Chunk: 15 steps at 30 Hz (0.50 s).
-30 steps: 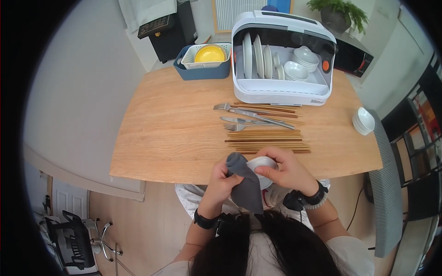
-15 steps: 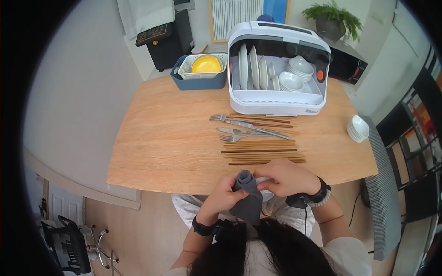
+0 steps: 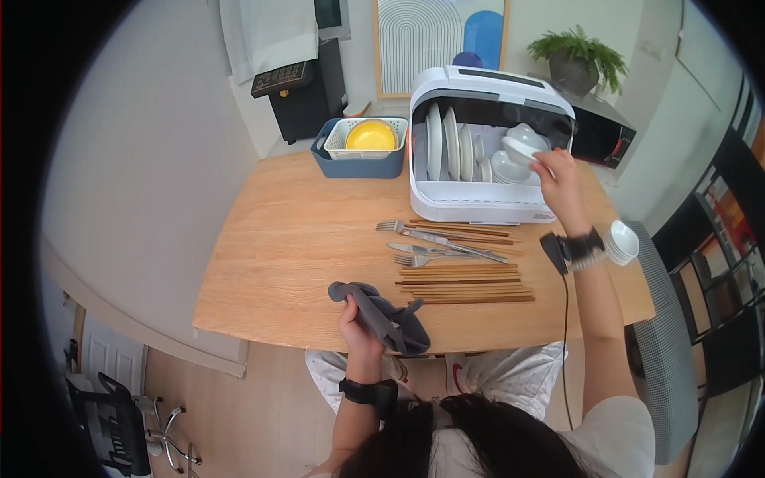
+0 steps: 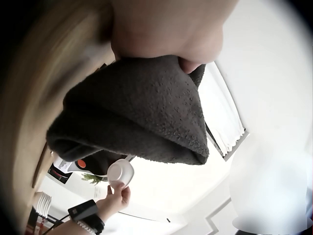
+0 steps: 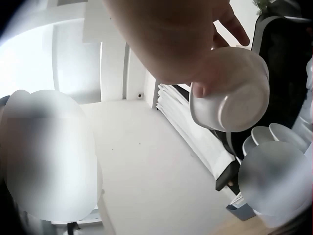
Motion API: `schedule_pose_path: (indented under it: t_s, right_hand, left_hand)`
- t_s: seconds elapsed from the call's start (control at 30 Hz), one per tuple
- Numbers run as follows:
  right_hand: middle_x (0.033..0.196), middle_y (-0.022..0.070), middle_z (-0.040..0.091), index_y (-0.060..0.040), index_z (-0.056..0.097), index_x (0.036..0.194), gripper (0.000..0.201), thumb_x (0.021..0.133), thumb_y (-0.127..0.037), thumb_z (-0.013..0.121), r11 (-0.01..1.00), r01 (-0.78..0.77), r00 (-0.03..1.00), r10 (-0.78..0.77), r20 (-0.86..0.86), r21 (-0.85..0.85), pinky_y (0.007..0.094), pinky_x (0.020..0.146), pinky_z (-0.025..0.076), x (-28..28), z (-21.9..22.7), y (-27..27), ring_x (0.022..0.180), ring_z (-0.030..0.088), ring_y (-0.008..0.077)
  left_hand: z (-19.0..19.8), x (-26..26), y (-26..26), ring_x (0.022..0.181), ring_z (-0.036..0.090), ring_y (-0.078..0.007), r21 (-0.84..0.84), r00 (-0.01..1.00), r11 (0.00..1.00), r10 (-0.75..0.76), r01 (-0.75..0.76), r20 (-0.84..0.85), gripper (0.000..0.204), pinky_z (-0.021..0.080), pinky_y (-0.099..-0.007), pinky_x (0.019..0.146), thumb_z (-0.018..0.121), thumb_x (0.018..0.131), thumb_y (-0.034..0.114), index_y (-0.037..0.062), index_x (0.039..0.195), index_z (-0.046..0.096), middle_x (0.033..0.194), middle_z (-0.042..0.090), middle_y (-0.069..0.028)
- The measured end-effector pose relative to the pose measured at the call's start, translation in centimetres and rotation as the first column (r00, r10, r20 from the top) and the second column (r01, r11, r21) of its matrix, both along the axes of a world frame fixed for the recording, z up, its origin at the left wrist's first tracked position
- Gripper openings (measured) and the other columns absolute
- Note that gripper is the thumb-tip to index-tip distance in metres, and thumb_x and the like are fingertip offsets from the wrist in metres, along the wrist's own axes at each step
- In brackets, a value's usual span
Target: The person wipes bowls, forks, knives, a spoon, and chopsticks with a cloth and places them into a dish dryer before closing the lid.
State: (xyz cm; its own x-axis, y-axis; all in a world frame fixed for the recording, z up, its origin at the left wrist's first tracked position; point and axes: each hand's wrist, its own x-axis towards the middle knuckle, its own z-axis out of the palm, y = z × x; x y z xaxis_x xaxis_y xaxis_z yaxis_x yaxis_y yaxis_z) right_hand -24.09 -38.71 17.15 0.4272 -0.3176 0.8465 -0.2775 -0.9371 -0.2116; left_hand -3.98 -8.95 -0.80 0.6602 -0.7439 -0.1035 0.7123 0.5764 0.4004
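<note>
In the head view my right hand point(image 3: 562, 190) pinches a small white bowl point(image 3: 522, 151) by its rim, over the bowls in the white dish cabinet point(image 3: 478, 209). The right wrist view has that bowl point(image 5: 239, 93) tilted, thumb on its side. My left hand point(image 3: 358, 334) grips a crumpled dark grey cloth point(image 3: 382, 319) above the table's front edge. Seen by the left wrist camera, the cloth point(image 4: 137, 110) hangs in folds from the hand point(image 4: 171, 29). Plates point(image 3: 451, 145) stand upright at the cabinet's left, beside stacked bowls point(image 3: 507, 169).
Chopsticks point(image 3: 470, 285) and crossed forks and knives point(image 3: 434, 239) lie mid-table point(image 3: 271, 255). A blue basket point(image 3: 358, 167) with a yellow bowl point(image 3: 370, 135) stands at the back left. Stacked white bowls point(image 3: 621, 243) sit at the right edge, beside a grey bench point(image 3: 673, 350).
My right hand has left the cloth and carried the bowl up and forward to the cabinet. The left hand has moved left with the cloth, which now hangs looser. The head view has shifted.
</note>
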Motion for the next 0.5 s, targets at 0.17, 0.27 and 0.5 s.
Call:
schedule_pose_path:
  t_s: [0.17,0.27,0.5]
  right_hand:
    - [0.082,0.0123,0.063,-0.0052,0.065,0.085,0.012,0.076,-0.006,0.057,0.98,0.197,0.963,-0.197,-0.183,-0.018,0.0373,0.07,0.045,2.4,-4.2,-7.3,0.083,0.056,0.0292]
    - [0.082,0.0164,0.062,-0.0042,0.065,0.085,0.014,0.075,-0.003,0.055,0.987,0.15,0.948,-0.128,-0.292,0.055,0.0398,0.073,0.045,3.0,-6.4,-8.8,0.082,0.056,0.0334]
    - [0.103,0.0178,0.061,-0.0024,0.062,0.099,0.022,0.08,-0.011,0.057,0.949,0.099,0.931,0.017,-0.364,0.298,0.0339,0.085,0.042,-0.1,-7.4,-9.3,0.1,0.056,0.0304]
  left_hand:
    - [0.0,0.0,0.2,0.082,0.056,-0.0231,-0.006,0.997,0.999,-0.032,0.032,0.071,0.023,0.047,-0.0361,0.071,0.044,0.09,0.025,0.006,0.101,0.049,0.091,0.056,-0.0094]
    - [0.0,0.0,0.4,0.081,0.056,-0.0231,0.008,0.994,0.999,-0.045,0.045,0.095,0.022,0.047,-0.0367,0.071,0.044,0.09,0.024,0.0059,0.101,0.048,0.091,0.055,-0.0093]
    - [0.5,-0.2,0.3,0.085,0.055,-0.0235,0.054,0.994,0.998,-0.031,0.025,0.106,0.023,0.047,-0.0374,0.074,0.044,0.089,0.025,0.0064,0.103,0.047,0.093,0.054,-0.0089]
